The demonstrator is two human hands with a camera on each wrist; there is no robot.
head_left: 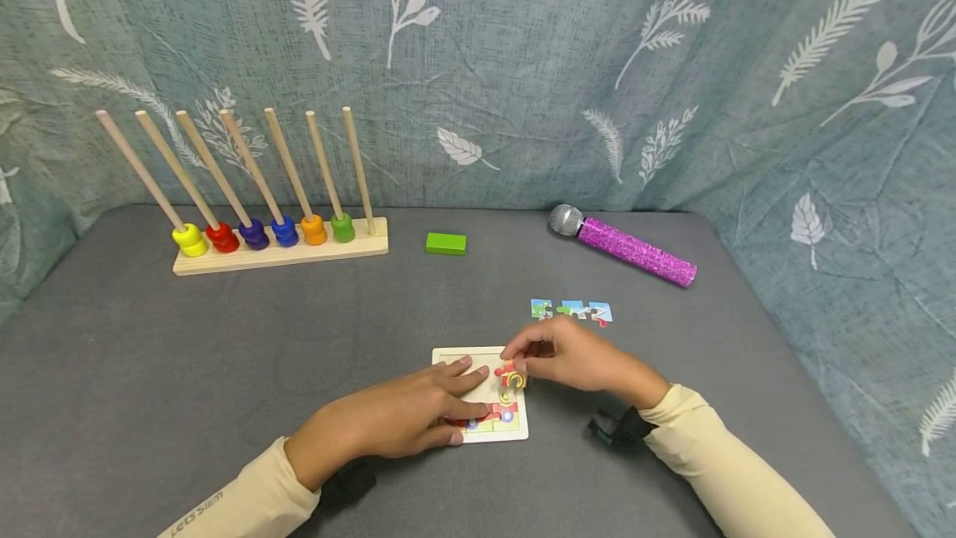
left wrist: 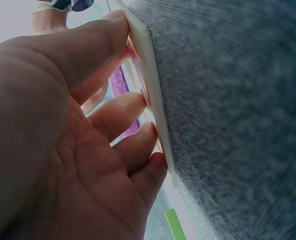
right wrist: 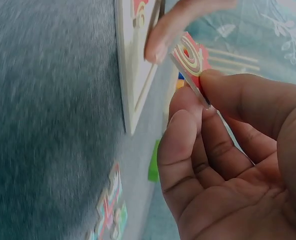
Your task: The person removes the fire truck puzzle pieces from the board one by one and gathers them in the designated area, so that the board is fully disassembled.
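A small wooden puzzle frame (head_left: 478,437) lies on the grey table, with red and yellow pieces (head_left: 499,417) fitted along its near side. My left hand (head_left: 407,413) rests on the frame with its fingers spread and the fingertips pressing the board. Between thumb and fingers my right hand (head_left: 575,358) pinches a red puzzle piece (right wrist: 190,57) with yellow curved bands. That piece is held above the board's right part, and in the right wrist view it is tilted and apart from the frame. Several loose puzzle pieces (head_left: 573,308) lie just beyond the right hand.
A wooden peg stand (head_left: 284,258) with coloured rings stands at the back left. Near it lies a green block (head_left: 446,244). At the back right is a microphone (head_left: 635,249) with a glittery purple handle. A leaf-patterned curtain (head_left: 523,106) hangs behind the table.
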